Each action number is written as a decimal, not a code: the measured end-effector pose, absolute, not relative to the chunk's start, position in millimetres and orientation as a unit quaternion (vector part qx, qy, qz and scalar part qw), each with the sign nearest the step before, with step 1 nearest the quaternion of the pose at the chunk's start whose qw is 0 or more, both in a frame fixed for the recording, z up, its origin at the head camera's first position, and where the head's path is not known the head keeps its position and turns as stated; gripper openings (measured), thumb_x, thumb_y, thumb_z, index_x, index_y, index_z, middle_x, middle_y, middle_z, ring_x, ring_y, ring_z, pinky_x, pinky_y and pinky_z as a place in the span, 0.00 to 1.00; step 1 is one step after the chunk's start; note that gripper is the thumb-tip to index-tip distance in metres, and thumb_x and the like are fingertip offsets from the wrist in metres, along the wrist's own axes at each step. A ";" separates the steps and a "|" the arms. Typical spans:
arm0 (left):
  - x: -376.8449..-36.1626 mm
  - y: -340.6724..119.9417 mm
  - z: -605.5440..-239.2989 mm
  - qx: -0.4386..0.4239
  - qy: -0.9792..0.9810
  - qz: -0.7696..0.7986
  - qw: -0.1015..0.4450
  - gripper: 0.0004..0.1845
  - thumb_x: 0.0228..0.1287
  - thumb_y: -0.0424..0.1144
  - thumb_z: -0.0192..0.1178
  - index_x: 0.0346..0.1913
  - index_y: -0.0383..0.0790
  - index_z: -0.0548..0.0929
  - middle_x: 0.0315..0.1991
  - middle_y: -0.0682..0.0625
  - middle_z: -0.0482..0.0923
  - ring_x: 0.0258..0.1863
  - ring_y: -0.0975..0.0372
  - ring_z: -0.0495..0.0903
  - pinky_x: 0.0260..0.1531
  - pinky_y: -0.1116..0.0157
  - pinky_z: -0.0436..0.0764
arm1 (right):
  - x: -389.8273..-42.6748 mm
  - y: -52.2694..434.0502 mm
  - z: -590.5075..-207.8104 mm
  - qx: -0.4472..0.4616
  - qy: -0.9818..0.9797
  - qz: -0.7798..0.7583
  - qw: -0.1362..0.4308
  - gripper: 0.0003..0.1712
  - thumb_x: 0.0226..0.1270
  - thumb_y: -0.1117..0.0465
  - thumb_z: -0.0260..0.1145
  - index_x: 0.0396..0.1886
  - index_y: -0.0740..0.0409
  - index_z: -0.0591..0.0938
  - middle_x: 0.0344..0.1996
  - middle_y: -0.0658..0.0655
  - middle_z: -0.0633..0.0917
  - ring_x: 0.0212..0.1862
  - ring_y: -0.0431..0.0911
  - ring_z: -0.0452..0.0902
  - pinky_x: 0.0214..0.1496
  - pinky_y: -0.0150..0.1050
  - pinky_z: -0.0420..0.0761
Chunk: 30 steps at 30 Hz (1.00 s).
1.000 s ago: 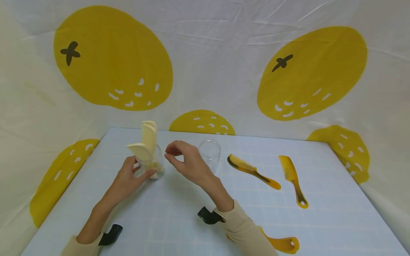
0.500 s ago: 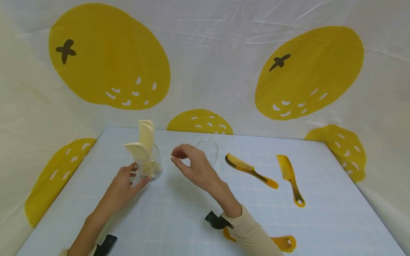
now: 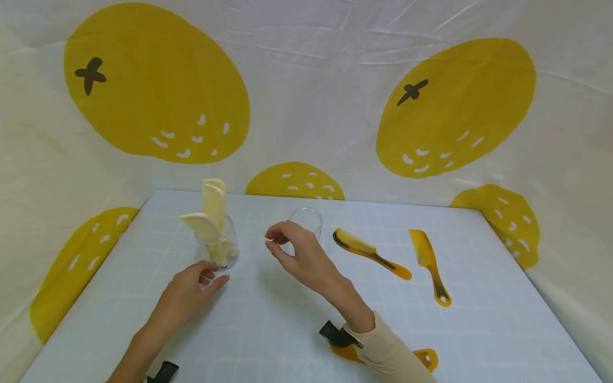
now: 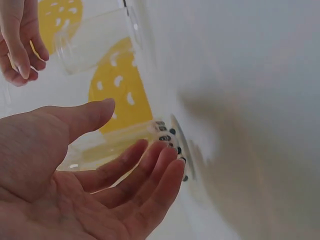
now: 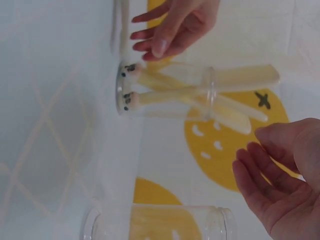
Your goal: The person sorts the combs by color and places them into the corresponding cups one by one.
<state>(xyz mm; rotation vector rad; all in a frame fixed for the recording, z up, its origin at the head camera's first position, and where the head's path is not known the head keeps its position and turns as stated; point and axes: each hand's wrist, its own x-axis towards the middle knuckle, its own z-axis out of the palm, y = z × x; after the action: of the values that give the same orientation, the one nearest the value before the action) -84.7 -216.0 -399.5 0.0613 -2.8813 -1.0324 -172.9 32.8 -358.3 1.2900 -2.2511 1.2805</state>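
Observation:
A clear jar (image 3: 231, 230) stands upright at the left of the table. Several cream, flat-headed, comb-like pieces (image 3: 214, 201) lean in it heads up; in the right wrist view their thin handles (image 5: 172, 95) end in small dark-marked faces at the jar's bottom. My left hand (image 3: 184, 293) is just in front of the jar's base, thumb and fingers spread apart with nothing between them. Right of the jar, my right hand (image 3: 303, 256) hovers over the table with loosely bent fingers and holds nothing. It partly covers a second clear jar (image 3: 314, 218).
Two amber combs lie right of the second jar: one slanted (image 3: 371, 252), one farther right (image 3: 430, 260). Another amber piece (image 3: 428, 359) lies near the front, partly hidden by the right sleeve (image 3: 388, 340). A fruit-print cloth (image 3: 306, 96) hangs behind the table.
My left hand has let go of the jar and drawn back toward the front. My right hand has moved right, away from the cream pieces. The view has shifted slightly.

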 end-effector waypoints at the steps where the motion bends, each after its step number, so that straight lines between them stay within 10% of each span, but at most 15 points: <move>1: -85.3 -213.4 -399.0 0.019 -0.939 -0.341 0.039 0.22 0.68 0.47 0.70 0.52 0.32 0.83 0.40 0.48 0.84 0.41 0.54 0.84 0.43 0.51 0.84 | -171.9 35.2 -358.3 0.439 -0.775 0.437 0.124 0.08 0.70 0.69 0.70 0.46 0.65 0.82 0.41 0.55 0.85 0.43 0.44 0.81 0.50 0.34 0.85; 30: -124.4 -149.8 -403.9 -0.084 -0.890 -0.443 0.074 0.16 0.68 0.41 0.70 0.52 0.34 0.84 0.39 0.48 0.84 0.41 0.59 0.84 0.43 0.58 0.87 | -152.6 103.3 -372.1 0.395 -0.824 0.383 0.136 0.12 0.67 0.68 0.72 0.48 0.59 0.83 0.43 0.54 0.85 0.45 0.45 0.82 0.52 0.36 0.85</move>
<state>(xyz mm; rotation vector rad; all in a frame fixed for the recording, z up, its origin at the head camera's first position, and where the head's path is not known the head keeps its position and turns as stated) -124.4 -149.8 -403.9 -0.2512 -2.6712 -1.3288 -152.6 103.3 -372.1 1.1435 -2.3855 1.1092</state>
